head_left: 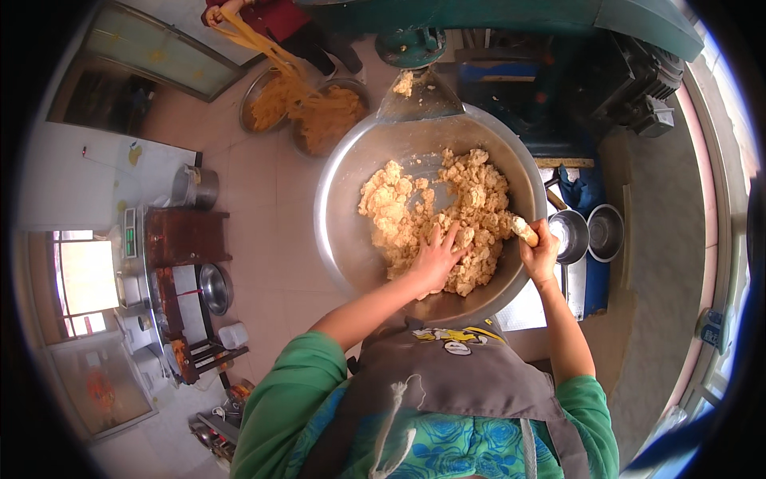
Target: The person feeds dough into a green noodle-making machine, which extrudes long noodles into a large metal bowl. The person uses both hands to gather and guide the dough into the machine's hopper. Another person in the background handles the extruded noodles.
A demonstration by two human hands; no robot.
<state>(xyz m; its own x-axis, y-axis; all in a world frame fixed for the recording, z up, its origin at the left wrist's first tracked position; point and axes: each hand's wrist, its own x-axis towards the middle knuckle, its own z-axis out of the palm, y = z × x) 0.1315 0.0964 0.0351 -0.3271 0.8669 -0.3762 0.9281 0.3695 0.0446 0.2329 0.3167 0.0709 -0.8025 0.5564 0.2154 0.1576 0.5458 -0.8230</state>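
Head view, counts first: one big steel mixing bowl [343,231] at centre frame, one heap of crumbly yellow dough [471,203] in it, spread from centre toward the 3 o'clock wall. Two hands in play. Two small steel bowls [590,233] just outside the big bowl at 3 o'clock, side by side. Two flat steel pans [263,88] on the floor at 11 o'clock, both holding orange-yellow strands [323,116]. One steel pot [195,188] at 9 o'clock, one more steel bowl [214,289] below it on a dark stand.

Surroundings: green machine [511,16] at 12 o'clock, its chute [420,96] overhanging the bowl rim, dough clump on it. Second person [279,20] at 11 o'clock lifting strands from the pans. Blue cloth [581,191] beside the small bowls.

Obstructions: dough hides the left fingertips in part; the apron [463,375] covers the bowl's 6 o'clock rim.

Left hand [437,257]: palm down, fingers spread, pressed into the dough at the heap's 6 o'clock edge, forearm running in from 7 o'clock. Right hand [539,249]: at the bowl's 3 o'clock rim, fingers curled tight around a small dough lump [524,231], forearm near vertical from 5 o'clock.
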